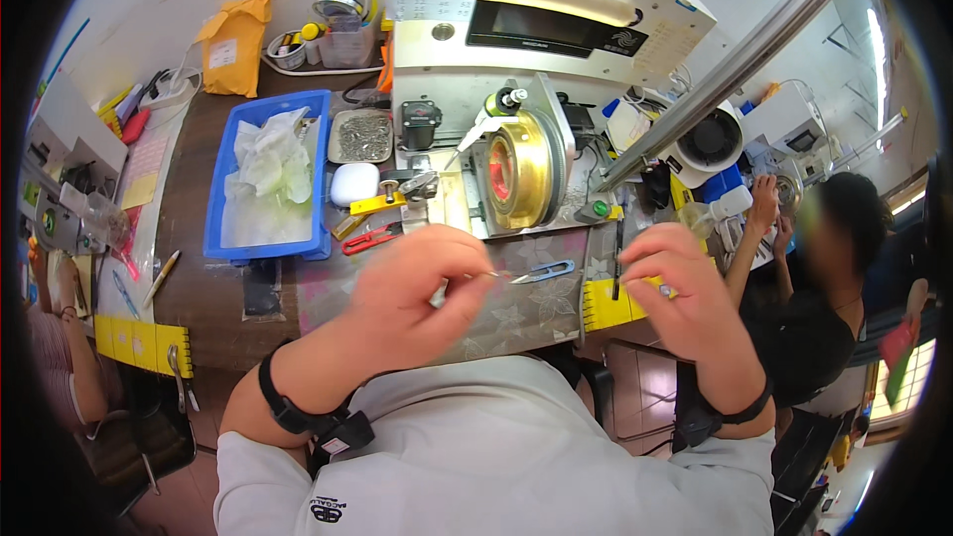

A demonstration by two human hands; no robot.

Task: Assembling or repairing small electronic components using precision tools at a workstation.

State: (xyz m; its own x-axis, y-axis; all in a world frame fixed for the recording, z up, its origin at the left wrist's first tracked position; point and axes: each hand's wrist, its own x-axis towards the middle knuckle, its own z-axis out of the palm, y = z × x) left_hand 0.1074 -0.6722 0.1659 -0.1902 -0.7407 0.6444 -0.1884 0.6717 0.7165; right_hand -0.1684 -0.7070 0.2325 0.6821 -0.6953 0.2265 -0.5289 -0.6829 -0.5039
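My left hand (422,283) is raised over the front of the bench with thumb and forefinger pinched together. A tiny thin piece shows at its fingertips, too small to name. To the right, my right hand (685,293) hovers with its fingers curled in toward the thumb; what it holds, if anything, I cannot make out. Between them lies a pair of blue thread snips (544,272) on the patterned mat. Red-handled snips (372,238) rest just beyond my left hand. Behind both hands stands a bench machine (516,50) with a gold-coloured wheel (523,174).
A blue tray (215,208) with crumpled white sheeting stands at the left, beside a dish of small metal parts (361,135). A yellow-handled tool (379,202) lies near it. A metal post (735,65) slants across the right. Other people sit at both sides.
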